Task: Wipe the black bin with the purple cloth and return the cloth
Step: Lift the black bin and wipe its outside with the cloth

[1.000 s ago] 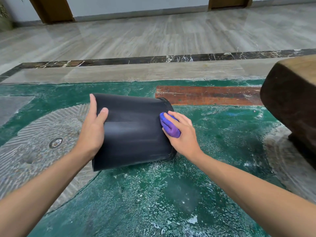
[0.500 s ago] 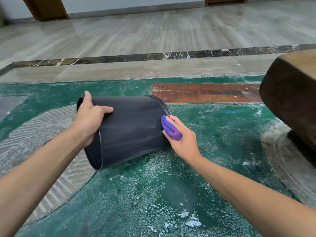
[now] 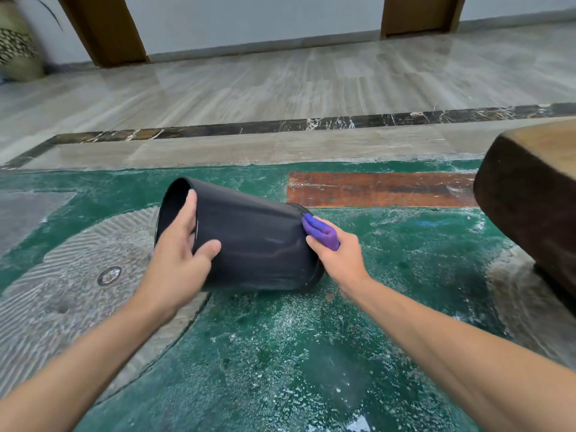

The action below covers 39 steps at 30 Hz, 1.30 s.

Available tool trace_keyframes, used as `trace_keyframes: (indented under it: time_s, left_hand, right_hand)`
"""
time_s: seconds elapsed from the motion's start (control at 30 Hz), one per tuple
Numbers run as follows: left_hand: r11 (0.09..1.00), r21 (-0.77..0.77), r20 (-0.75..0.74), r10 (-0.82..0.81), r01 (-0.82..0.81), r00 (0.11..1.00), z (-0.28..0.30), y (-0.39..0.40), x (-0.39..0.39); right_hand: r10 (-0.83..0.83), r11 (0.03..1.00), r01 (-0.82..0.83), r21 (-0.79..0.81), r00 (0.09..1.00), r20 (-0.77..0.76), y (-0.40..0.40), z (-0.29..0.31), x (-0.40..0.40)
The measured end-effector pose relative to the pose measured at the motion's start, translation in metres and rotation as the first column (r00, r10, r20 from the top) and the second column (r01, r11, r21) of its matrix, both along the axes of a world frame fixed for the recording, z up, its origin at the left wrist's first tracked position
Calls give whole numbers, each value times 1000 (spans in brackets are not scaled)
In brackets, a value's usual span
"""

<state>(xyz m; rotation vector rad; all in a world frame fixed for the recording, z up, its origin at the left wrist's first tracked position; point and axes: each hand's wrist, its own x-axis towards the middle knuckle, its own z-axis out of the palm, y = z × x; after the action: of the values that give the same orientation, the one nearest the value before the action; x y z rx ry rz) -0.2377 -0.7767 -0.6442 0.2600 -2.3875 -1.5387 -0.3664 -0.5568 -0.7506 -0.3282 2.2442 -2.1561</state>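
The black bin (image 3: 258,244) lies tilted on its side on the green floor, its open mouth raised toward the far left and its base resting at the right. My left hand (image 3: 180,260) grips the bin at the rim, fingers inside the mouth and thumb on the outer wall. My right hand (image 3: 339,257) holds the bunched purple cloth (image 3: 321,232) and presses it against the bin's wall near the base edge.
A dark wooden block (image 3: 530,201) stands close at the right. A round metal drain cap (image 3: 109,275) sits in the grey ribbed floor patch at the left. A rust-coloured strip (image 3: 380,190) lies behind the bin. A patterned vase (image 3: 17,54) stands at the far left wall.
The bin's open mouth has swung from facing me up toward the far left. My left hand shifted its grip on the rim; my right hand stayed with the cloth at the base end.
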Motion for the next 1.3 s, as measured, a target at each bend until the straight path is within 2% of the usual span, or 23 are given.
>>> trace_keyframes:
  time_s: [0.1, 0.27, 0.5, 0.7, 0.8, 1.0, 1.1, 1.2, 1.23, 1.3]
  left_hand:
    - [996, 90, -14, 26, -24, 1000, 18, -7, 0]
    - [996, 77, 26, 35, -37, 999, 21, -16, 15]
    - [990, 131, 135, -68, 51, 988, 30, -7, 20]
    - [994, 104, 164, 13, -31, 986, 38, -2, 6]
    - [995, 93, 190, 25, -43, 982, 42, -2, 0]
    - [991, 119, 201, 39, -64, 979, 44, 6, -11]
    - [982, 167, 204, 57, -92, 977, 47, 11, -15]
    - [957, 257, 196, 87, -136, 977, 48, 13, -13]
    - [945, 290, 190, 96, -149, 977, 48, 15, -11]
    - [915, 359, 175, 130, -186, 976, 49, 17, -6]
  right_hand:
    - [12, 999, -13, 31, 999, 34, 3, 19, 4]
    - [47, 982, -49, 184, 999, 11, 17, 44, 13]
    - [17, 962, -27, 271, 999, 38, 38, 60, 17]
    - [55, 939, -54, 339, 998, 7, 37, 70, 25]
    - [54, 917, -8, 399, 993, -105, 41, 66, 39]
    - [-37, 929, 111, 353, 977, -211, 57, 40, 93]
    - [61, 910, 20, 413, 982, -181, 68, 23, 125]
    - [174, 802, -73, 592, 978, -115, 81, 7, 145]
    - [147, 801, -46, 596, 982, -121, 84, 5, 148]
    - [16, 883, 60, 466, 987, -158, 85, 12, 150]
